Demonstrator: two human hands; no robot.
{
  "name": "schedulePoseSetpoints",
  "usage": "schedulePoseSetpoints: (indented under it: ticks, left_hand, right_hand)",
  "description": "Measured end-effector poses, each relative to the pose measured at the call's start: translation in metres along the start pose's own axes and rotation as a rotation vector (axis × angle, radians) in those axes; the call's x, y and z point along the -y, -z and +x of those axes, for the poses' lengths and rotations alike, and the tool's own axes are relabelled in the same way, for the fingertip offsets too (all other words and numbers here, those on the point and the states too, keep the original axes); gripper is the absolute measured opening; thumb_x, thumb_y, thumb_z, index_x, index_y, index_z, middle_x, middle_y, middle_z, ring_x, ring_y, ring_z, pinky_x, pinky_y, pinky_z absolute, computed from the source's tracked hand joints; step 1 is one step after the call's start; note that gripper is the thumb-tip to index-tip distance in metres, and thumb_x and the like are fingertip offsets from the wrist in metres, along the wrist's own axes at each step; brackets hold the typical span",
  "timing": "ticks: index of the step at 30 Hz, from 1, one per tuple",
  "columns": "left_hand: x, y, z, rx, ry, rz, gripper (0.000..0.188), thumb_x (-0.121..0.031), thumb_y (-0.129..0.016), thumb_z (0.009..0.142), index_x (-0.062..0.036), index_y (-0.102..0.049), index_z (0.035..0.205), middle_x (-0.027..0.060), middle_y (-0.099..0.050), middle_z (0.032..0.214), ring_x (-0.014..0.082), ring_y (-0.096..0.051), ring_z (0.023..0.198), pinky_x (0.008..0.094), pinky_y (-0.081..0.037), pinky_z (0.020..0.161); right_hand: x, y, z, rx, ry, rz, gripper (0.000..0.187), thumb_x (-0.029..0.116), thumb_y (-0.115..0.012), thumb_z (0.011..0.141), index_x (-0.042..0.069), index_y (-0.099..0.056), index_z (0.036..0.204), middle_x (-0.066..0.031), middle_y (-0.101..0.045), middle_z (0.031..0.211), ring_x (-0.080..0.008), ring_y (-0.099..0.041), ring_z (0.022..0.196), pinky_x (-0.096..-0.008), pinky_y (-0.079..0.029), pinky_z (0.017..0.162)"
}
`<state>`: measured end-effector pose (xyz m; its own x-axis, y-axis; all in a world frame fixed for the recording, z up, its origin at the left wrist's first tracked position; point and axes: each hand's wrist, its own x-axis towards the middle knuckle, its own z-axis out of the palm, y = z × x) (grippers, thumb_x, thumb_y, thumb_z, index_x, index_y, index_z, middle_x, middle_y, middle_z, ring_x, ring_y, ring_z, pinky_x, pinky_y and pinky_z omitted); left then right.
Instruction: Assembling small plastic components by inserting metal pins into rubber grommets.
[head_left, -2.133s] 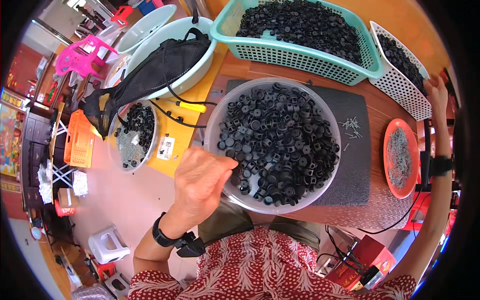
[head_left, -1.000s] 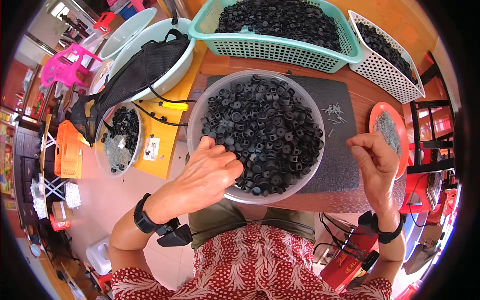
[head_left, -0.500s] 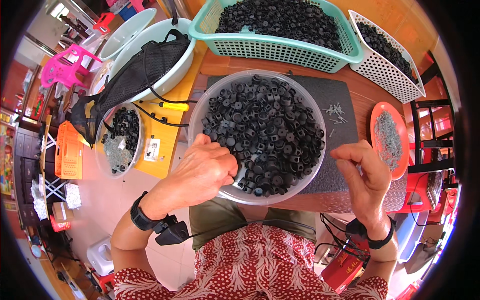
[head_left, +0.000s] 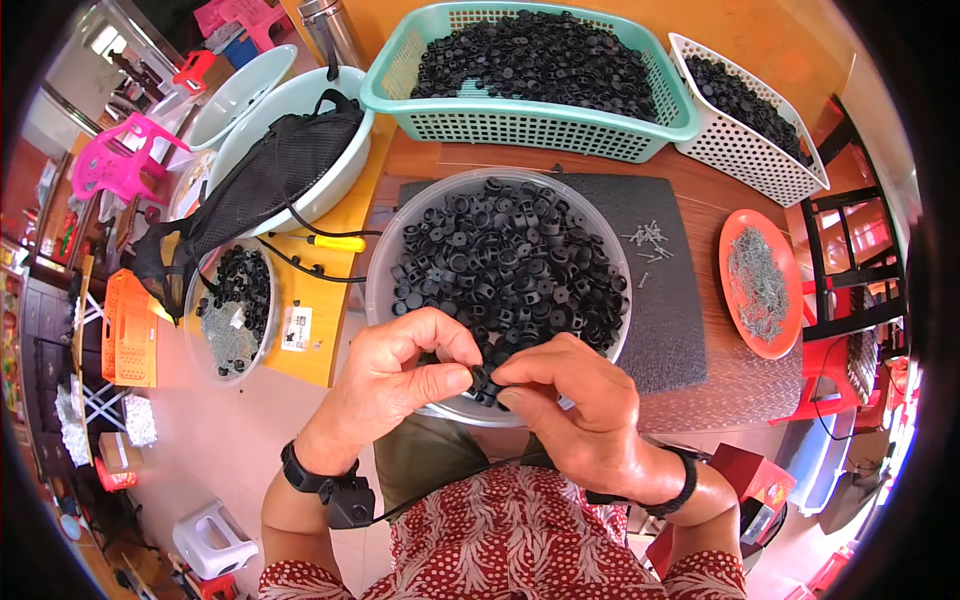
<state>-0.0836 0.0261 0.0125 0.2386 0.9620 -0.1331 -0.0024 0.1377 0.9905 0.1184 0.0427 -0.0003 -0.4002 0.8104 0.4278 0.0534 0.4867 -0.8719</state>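
Right hand (head_left: 585, 405) of mine, apart from my left hand (head_left: 388, 375) half a second ago, has now joined it over the near side of the clear tub (head_left: 379, 265), both pinching one small black piece (head_left: 483, 379).

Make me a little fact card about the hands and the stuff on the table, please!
Left hand: pinching small black plastic
Right hand: pinching there too; one piece or two, can't tell
Under the hands: round clear tub heaped with black pieces
Right: orange plate of thin silvery metal pieces
Dark mat: a few loose metal pieces
Far side: turquoise basket and white basket, both holding black pieces
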Motion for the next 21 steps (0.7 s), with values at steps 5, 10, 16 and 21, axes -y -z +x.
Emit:
schedulePoseSetpoints:
  ticks: [5,10,16,21]
  left_hand:
    - [0.007,-0.019,-0.003,-0.107,-0.125,0.038,0.019,-0.012,-0.068,0.083,0.0009,-0.06,0.094,0.0026,-0.06,0.089,0.0083,-0.055,0.08,0.0214,-0.046,0.072]
    - [0.008,-0.033,-0.006,-0.155,-0.147,0.004,0.017,-0.007,-0.068,0.082,0.0024,-0.061,0.095,0.0043,-0.061,0.089,0.0093,-0.056,0.081,0.0221,-0.045,0.073]
    - [0.005,-0.048,-0.005,-0.228,-0.136,-0.073,0.014,-0.001,-0.065,0.083,0.0029,-0.061,0.096,0.0034,-0.06,0.09,0.0079,-0.056,0.081,0.0216,-0.045,0.072]
    - [0.007,-0.056,-0.002,-0.292,-0.165,-0.055,0.012,0.0,-0.065,0.083,0.0028,-0.061,0.094,0.0033,-0.059,0.087,0.0079,-0.054,0.078,0.0213,-0.045,0.07]
  right_hand:
    - [0.002,-0.005,-0.003,-0.068,-0.022,-0.023,0.018,-0.006,-0.067,0.072,0.0,-0.06,0.087,-0.0118,-0.061,0.079,-0.0255,-0.057,0.067,-0.0323,-0.045,0.057]
    - [0.0,0.0,-0.009,-0.045,-0.168,0.068,0.015,-0.004,-0.067,0.075,0.0,-0.06,0.087,-0.0099,-0.058,0.075,-0.0204,-0.056,0.064,-0.0294,-0.044,0.055]
    - [-0.001,0.002,-0.013,-0.095,-0.299,0.139,0.011,-0.001,-0.065,0.079,0.0,-0.06,0.089,-0.0077,-0.057,0.076,-0.0136,-0.053,0.063,-0.0261,-0.043,0.055]
    - [0.002,0.003,-0.012,-0.117,-0.308,0.123,0.01,0.0,-0.064,0.081,0.001,-0.06,0.09,-0.0071,-0.056,0.076,-0.0133,-0.052,0.062,-0.026,-0.043,0.056]
